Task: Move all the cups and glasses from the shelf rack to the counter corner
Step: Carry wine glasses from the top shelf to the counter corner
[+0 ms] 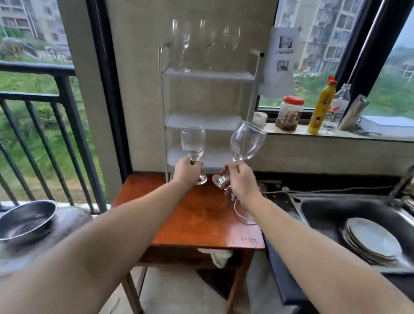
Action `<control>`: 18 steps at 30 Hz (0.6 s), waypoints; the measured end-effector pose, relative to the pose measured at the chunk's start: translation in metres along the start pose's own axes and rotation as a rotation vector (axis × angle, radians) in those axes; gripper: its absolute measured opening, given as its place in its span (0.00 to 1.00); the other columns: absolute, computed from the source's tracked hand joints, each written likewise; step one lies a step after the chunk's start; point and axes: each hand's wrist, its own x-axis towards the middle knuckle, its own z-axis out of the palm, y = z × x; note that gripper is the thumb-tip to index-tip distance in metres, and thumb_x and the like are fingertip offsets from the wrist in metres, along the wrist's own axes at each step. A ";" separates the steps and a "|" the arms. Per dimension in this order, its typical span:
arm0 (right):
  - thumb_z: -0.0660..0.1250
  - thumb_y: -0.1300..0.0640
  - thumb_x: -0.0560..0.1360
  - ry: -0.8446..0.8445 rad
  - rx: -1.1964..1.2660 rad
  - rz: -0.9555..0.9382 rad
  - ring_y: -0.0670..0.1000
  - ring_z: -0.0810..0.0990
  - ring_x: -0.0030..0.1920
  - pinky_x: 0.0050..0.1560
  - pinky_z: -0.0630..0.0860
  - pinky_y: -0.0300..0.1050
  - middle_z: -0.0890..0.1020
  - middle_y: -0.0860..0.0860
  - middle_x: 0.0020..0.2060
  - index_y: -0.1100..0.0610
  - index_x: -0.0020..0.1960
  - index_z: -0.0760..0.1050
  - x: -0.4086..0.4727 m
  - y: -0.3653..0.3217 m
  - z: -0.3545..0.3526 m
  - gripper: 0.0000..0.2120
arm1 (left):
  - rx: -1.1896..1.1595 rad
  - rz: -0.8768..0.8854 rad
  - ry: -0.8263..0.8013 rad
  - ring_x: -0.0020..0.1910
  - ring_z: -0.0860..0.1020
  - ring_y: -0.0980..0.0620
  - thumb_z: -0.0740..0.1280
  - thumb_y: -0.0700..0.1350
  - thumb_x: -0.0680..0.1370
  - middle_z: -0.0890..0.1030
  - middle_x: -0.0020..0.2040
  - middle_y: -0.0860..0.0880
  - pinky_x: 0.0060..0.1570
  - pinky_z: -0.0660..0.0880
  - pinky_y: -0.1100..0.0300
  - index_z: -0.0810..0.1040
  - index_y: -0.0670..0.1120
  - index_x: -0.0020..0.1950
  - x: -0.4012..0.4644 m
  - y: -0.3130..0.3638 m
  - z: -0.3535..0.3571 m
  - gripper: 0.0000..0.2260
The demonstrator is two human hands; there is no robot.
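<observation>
At centre frame, just above the wooden bench, we hold two wine glasses up in front of the white shelf rack. Our left hand has its grip curled tight round the stem of the left glass, which stands upright, foot just below the fingers. Our right hand has its grip pinched round the stem of the right glass, bowl tilted toward 1 o'clock, foot poking out at 8 o'clock from the hand. The two glasses sit near each other, not touching, both clear of the bench top and level w/ the rack's lower shelves.

At 12 o'clock, more stemmed glasses stand on the rack's top shelf; exact count hard to tell, they blur together.

At 3 o'clock from the hands is a dark sink w/ stacked plates inside. At 2 o'clock, on the window ledge, a red-lidded jar, a yellow bottle & a clear bottle. At 8 o'clock, a metal bowl sits by the balcony railing.
</observation>
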 end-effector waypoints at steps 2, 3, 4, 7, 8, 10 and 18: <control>0.52 0.54 0.83 0.001 -0.040 0.062 0.48 0.74 0.22 0.17 0.69 0.36 0.78 0.57 0.42 0.61 0.48 0.70 -0.026 0.027 -0.007 0.13 | 0.026 -0.051 -0.063 0.38 0.76 0.44 0.60 0.40 0.80 0.79 0.42 0.40 0.32 0.72 0.60 0.79 0.33 0.52 -0.030 -0.029 0.016 0.12; 0.52 0.55 0.83 0.005 -0.053 0.090 0.49 0.74 0.23 0.17 0.69 0.36 0.78 0.57 0.43 0.61 0.48 0.70 -0.036 0.039 -0.011 0.12 | 0.022 -0.070 -0.091 0.39 0.77 0.43 0.61 0.40 0.79 0.80 0.42 0.41 0.34 0.72 0.58 0.79 0.33 0.54 -0.042 -0.040 0.023 0.12; 0.53 0.55 0.83 0.010 -0.064 0.117 0.49 0.74 0.23 0.17 0.70 0.36 0.78 0.57 0.43 0.61 0.48 0.70 -0.047 0.049 -0.013 0.12 | 0.023 -0.090 -0.119 0.36 0.76 0.45 0.61 0.40 0.79 0.79 0.39 0.43 0.32 0.71 0.58 0.78 0.34 0.53 -0.055 -0.048 0.029 0.11; 0.54 0.57 0.82 0.062 -0.059 0.214 0.49 0.73 0.21 0.17 0.70 0.37 0.77 0.57 0.43 0.60 0.44 0.70 -0.086 0.082 -0.030 0.11 | 0.065 -0.127 -0.207 0.29 0.71 0.53 0.60 0.40 0.80 0.74 0.33 0.49 0.23 0.68 0.65 0.75 0.39 0.48 -0.088 -0.072 0.052 0.06; 0.54 0.57 0.82 0.074 -0.058 0.251 0.47 0.73 0.21 0.17 0.70 0.37 0.76 0.56 0.42 0.60 0.45 0.70 -0.101 0.093 -0.038 0.11 | 0.079 -0.134 -0.245 0.29 0.71 0.54 0.60 0.39 0.80 0.73 0.33 0.49 0.22 0.68 0.66 0.75 0.40 0.47 -0.100 -0.079 0.061 0.06; 0.53 0.57 0.82 0.095 -0.060 0.315 0.45 0.73 0.21 0.17 0.69 0.36 0.76 0.54 0.40 0.61 0.49 0.69 -0.126 0.112 -0.054 0.10 | 0.100 -0.159 -0.314 0.30 0.70 0.54 0.59 0.39 0.80 0.73 0.33 0.49 0.24 0.68 0.66 0.74 0.40 0.46 -0.120 -0.089 0.077 0.06; 0.53 0.57 0.82 0.378 0.024 0.537 0.49 0.73 0.23 0.17 0.68 0.36 0.75 0.54 0.39 0.58 0.45 0.68 -0.240 0.179 -0.140 0.10 | 0.227 -0.099 -0.620 0.30 0.73 0.48 0.60 0.39 0.78 0.72 0.31 0.47 0.34 0.73 0.57 0.69 0.45 0.32 -0.213 -0.109 0.169 0.14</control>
